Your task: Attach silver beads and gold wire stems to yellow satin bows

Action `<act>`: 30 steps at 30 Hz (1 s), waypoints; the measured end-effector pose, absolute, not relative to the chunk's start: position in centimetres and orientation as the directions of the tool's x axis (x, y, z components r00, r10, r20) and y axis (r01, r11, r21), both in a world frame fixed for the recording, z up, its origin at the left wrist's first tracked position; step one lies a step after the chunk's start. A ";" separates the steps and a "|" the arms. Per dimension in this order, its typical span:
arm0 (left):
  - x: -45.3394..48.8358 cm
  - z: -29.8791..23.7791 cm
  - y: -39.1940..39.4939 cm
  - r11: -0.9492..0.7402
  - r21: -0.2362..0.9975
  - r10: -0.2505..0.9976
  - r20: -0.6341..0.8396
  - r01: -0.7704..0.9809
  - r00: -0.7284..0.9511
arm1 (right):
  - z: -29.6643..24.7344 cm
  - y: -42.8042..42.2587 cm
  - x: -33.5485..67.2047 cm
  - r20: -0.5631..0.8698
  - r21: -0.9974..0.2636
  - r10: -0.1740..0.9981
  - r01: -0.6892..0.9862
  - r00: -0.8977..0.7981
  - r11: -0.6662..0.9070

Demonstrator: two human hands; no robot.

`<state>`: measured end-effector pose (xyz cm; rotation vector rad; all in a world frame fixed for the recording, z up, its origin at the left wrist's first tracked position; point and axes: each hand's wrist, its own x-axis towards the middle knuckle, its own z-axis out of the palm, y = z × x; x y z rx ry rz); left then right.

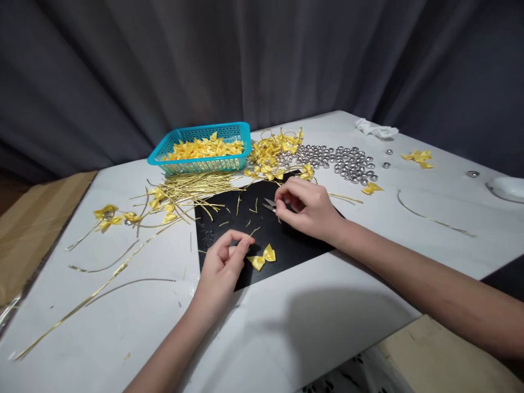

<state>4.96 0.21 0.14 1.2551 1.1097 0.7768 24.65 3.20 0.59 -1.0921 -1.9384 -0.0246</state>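
Note:
My left hand point(224, 259) is closed in a pinch on a thin gold cord point(254, 232), and a short end sticks out past the fingertips. Small scissors point(269, 204) are in my right hand point(305, 207), their pointed blades slightly apart and aimed left; the handles are hidden by my fingers. Just right of my left fingertips, a yellow ribbon bow point(262, 257) lies on a black mat point(245, 278). Short cord clippings point(223, 224) are scattered on the mat between and beyond my hands.
Behind the mat stands a blue basket point(198, 165) of yellow bows, with a bundle of gold cords point(192, 188) in front. Right of it are a pile of corded bows point(272, 150) and many silver beads point(352, 164). A white dish point(507, 188) sits far right.

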 end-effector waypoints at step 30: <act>5.1 0.2 0.3 0.205 0.971 0.928 -0.233 0.124 0.291 | 2.8 3.6 26.5 -0.080 -0.249 0.964 0.942 -0.253 0.226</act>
